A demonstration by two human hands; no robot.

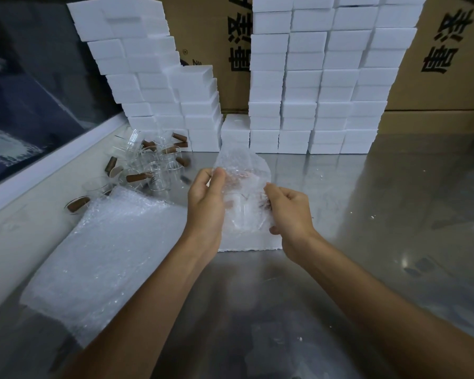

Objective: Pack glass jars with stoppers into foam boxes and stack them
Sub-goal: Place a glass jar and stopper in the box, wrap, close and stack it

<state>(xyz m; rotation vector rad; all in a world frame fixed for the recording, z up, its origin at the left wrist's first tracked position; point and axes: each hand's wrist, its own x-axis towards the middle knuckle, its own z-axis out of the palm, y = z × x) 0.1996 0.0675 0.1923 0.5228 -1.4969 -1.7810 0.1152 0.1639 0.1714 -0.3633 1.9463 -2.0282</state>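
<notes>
Bubble wrap [241, 181] is pinched between our left hand [207, 199] and right hand [289, 209], both closed on its edges. We see a glass jar [240, 212] inside the wrap, above an open foam box [246, 242] on the steel table [367, 214]. Loose jars with stoppers [148, 162] lie far left, beside stacked foam boxes [320, 86].

The worktop [367, 214] is brushed metal, glossy and reflective, with white crumbs scattered on it. The foam boxes [320, 86] stacked along its far edge are matt white and fine-grained. The jars [148, 162] near the left edge are clear, shiny glass with matt brown stoppers [136, 177]. The bubble wrap [107, 255] is translucent, dimpled plastic. Behind stand dull brown cardboard cartons [446, 64].
</notes>
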